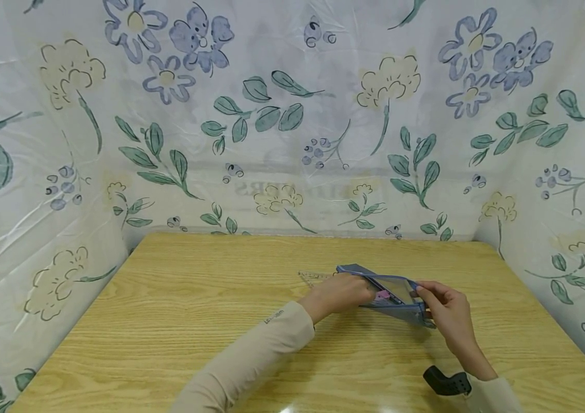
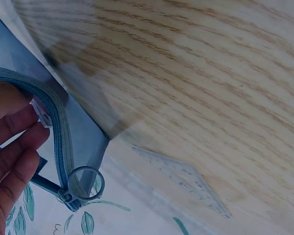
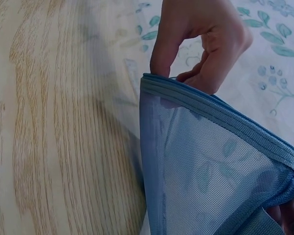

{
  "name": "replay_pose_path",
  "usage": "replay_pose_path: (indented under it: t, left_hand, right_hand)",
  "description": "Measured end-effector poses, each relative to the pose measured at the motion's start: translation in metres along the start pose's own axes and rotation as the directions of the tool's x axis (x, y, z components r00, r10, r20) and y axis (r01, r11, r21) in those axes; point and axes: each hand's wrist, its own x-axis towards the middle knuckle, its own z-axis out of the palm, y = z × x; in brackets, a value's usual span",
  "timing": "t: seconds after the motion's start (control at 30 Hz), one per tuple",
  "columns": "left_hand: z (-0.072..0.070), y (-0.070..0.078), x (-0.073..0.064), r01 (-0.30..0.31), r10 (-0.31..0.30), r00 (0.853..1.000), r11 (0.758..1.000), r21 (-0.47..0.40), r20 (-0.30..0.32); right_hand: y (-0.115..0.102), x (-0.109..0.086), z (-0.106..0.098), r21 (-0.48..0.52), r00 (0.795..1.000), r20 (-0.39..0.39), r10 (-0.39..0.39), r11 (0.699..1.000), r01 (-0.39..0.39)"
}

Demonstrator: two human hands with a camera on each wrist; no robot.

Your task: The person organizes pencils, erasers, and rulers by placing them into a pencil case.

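A blue mesh zip pouch (image 1: 398, 314) is held with its zipped mouth apart. My right hand (image 1: 449, 312) grips its right end, thumb on the upper rim; in the right wrist view only a few of its fingers (image 3: 291, 215) show. My left hand (image 1: 346, 292) reaches over the rim into the mouth, fingertips inside. In the left wrist view its thumb and fingers close on a small whitish piece (image 2: 41, 113) with dark marks. A dark pen-like stick (image 1: 392, 295) and a pink item (image 1: 383, 295) lie inside the pouch. A ring zip pull (image 2: 86, 183) hangs at one corner.
A clear set square (image 2: 183, 178) lies on the wood-grain table (image 1: 194, 321), just left of the pouch in the head view. A flower-printed cloth (image 1: 282, 143) closes off the back and both sides. A black wrist strap (image 1: 447, 381) is by the right sleeve.
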Motion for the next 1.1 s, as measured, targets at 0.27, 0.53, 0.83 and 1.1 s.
replay_pose_path:
  t: [0.27, 0.53, 0.83, 1.1]
  left_hand:
    - [0.0036, 0.0018, 0.0030, 0.004, -0.003, 1.000, 1.000, 0.022, -0.029]
    - [0.0039, 0.0032, 0.0068, -0.006, 0.009, 0.998, 0.999, 0.048, -0.054]
    - [0.0060, 0.0033, 0.0075, 0.005, 0.007, 0.995, 0.993, 0.121, -0.103]
    - [0.0014, 0.0025, 0.0052, 0.057, -0.047, 0.991, 0.995, 0.078, -0.122]
  right_hand:
    - [0.0009, 0.0008, 0.0013, -0.008, 1.000, -0.012, -0.012, 1.000, 0.012]
    - [-0.0024, 0.0013, 0.0024, 0.010, 1.000, -0.001, -0.008, 1.000, 0.008]
    - [-0.0028, 0.0014, 0.0015, 0.026, 1.000, -0.001, -0.003, 1.000, 0.003]
    - [-0.0027, 0.0015, 0.0021, 0.042, 1.000, 0.005, 0.005, 0.999, -0.005]
